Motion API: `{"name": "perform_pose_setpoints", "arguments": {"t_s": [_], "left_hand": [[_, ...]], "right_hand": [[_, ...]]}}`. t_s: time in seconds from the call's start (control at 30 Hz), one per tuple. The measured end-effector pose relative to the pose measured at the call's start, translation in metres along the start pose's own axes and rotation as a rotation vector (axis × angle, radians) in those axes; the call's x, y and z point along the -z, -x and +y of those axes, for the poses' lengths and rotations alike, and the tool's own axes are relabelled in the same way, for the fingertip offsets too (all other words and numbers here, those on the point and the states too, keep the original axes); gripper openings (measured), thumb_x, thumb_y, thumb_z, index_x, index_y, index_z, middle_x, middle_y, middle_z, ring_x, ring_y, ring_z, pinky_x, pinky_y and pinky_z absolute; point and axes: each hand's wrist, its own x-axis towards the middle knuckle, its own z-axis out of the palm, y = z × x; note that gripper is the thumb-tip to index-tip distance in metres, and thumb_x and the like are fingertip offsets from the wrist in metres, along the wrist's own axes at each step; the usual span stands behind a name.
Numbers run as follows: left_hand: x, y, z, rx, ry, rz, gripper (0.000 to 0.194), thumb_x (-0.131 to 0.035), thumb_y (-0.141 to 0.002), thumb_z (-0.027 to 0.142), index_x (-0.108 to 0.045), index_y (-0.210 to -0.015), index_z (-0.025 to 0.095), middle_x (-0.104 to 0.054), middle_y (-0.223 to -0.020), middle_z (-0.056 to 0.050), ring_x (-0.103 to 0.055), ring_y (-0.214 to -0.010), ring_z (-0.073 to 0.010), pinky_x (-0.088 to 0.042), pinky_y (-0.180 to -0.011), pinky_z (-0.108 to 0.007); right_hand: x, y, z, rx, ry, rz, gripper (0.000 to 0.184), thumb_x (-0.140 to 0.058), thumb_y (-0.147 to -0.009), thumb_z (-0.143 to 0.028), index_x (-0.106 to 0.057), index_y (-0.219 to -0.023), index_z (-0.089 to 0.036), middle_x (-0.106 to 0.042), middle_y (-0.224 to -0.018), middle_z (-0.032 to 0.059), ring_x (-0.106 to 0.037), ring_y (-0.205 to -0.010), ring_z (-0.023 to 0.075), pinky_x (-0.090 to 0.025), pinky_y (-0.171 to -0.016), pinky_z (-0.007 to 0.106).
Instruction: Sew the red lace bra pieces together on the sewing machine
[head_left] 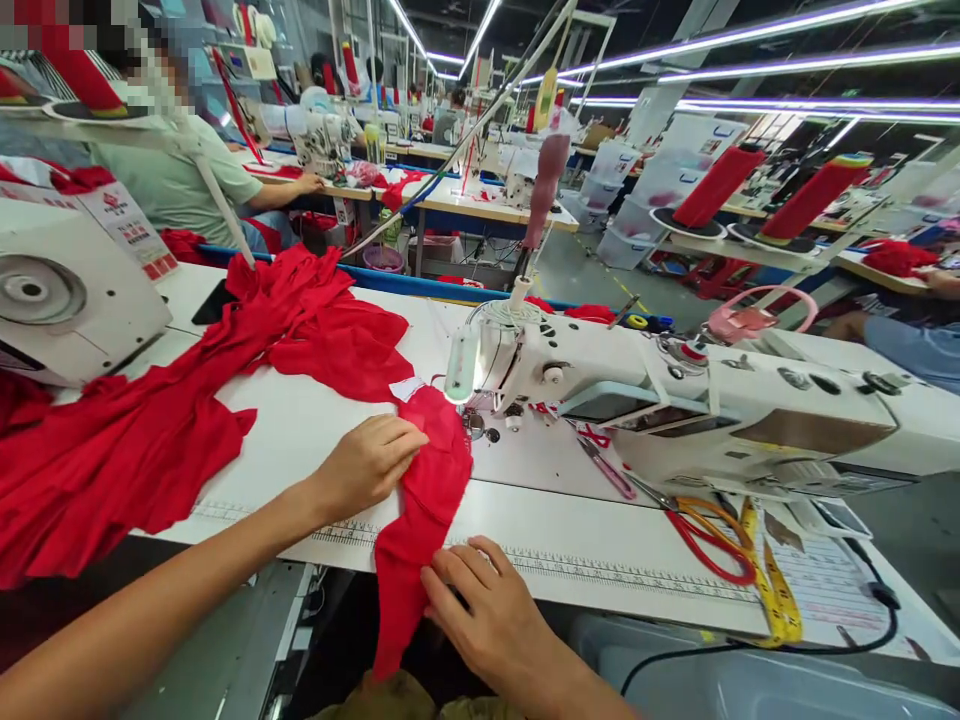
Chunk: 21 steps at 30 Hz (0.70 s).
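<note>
A curved red fabric piece (439, 480) lies at the sewing machine's needle area, and its lower end hangs over the table's front edge. My left hand (371, 462) is closed on its left edge, fingertips pressed together on the cloth. Lower down, my right hand (491, 605) has its thumb and index finger closed at the piece's right edge, the other fingers loosely curled. The upper tip of the cloth reaches the white sewing machine (585, 370); its presser foot is hard to make out. A small white label (407, 388) shows by the cloth's top.
A long heap of red fabric (150, 430) covers the table's left side. Right of the needle lie a pink-handled tool (607, 470), orange-and-red scissors (709, 540) and a yellow tape measure (776, 590). A printed ruler (600, 570) runs along the front edge. A co-worker (195, 170) sits beyond.
</note>
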Motion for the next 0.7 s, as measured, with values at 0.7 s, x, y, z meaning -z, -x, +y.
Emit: {"name": "perform_pose_setpoints", "arguments": {"t_s": [0.7], "left_hand": [[-0.040, -0.008, 0.010, 0.170, -0.157, -0.214, 0.071, -0.058, -0.091, 0.062, -0.053, -0.142, 0.014, -0.059, -0.141, -0.016, -0.050, -0.126, -0.0396, -0.043, -0.099, -0.051]], "right_hand": [[0.006, -0.024, 0.046, -0.020, -0.158, -0.122, 0.021, -0.059, -0.098, -0.030, -0.060, -0.114, -0.017, -0.067, -0.103, 0.0059, -0.058, -0.099, 0.0197, -0.036, -0.099, 0.039]]}}
